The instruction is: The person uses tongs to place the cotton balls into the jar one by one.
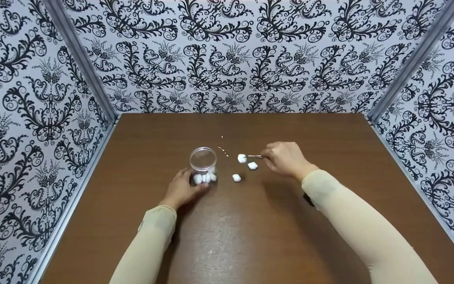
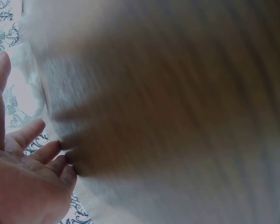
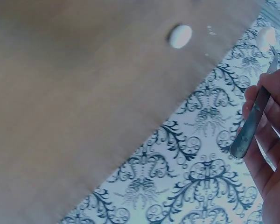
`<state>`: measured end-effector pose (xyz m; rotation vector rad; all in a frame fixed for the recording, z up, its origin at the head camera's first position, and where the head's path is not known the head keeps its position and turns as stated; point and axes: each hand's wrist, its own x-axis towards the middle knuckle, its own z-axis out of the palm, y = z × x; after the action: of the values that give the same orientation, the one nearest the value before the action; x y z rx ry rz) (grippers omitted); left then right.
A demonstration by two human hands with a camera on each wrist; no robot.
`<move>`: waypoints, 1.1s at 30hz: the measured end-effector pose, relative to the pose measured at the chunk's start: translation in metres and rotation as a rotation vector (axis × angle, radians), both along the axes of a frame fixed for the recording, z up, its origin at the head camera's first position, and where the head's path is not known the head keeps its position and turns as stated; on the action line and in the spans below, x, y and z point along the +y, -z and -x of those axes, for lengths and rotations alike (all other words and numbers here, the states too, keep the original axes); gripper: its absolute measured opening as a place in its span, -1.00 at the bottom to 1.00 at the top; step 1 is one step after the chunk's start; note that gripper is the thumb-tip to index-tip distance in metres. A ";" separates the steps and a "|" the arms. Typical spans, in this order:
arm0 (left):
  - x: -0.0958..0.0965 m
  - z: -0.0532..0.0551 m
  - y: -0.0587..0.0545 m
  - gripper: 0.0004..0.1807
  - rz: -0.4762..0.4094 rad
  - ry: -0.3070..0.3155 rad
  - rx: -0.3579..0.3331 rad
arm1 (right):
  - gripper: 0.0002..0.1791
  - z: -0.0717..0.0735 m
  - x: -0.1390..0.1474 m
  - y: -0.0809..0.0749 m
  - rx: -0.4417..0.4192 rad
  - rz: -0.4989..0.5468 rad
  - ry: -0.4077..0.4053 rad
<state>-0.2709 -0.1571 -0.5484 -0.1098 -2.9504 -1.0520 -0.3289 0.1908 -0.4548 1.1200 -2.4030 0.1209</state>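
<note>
Apparently to keep it steady, a clear jar [image 1: 203, 169] is held on the worktop [image 1: 219, 236] by the left hand's [image 1: 181, 188] fingers. A metal utensil [image 1: 255, 156] is pinched in the right hand's [image 1: 286, 157] fingers, a white piece [image 1: 242, 158] borne at its tip beyond the jar's right side.

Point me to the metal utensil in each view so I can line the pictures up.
Head: the metal utensil is right of center, jutting leftward from the right hand, with a white piece at its tip.
Left wrist: not in the picture.
Right wrist: near the right edge, slanting in the right hand, rounded handle end lower left, tip up toward the white piece.
Shared landmark: the black-and-white patterned wall, seen in all three.
</note>
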 end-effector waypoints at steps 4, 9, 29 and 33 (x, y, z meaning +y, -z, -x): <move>0.000 0.000 0.001 -0.19 0.000 0.000 0.010 | -0.93 0.000 -0.012 -0.010 0.008 0.000 -0.008; -0.001 0.000 0.003 -0.18 -0.002 0.006 0.016 | -0.91 0.000 -0.026 -0.019 0.009 -0.021 -0.025; -0.001 0.001 0.004 -0.18 -0.001 -0.003 0.020 | -0.87 0.002 -0.080 -0.032 0.031 -0.012 -0.094; -0.001 0.003 0.007 -0.17 -0.002 -0.006 0.029 | -0.88 0.003 -0.088 -0.028 0.035 -0.033 -0.095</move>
<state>-0.2738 -0.1585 -0.5557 -0.1150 -2.9217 -1.0433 -0.3321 0.1032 -0.4268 1.2411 -2.3300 0.0928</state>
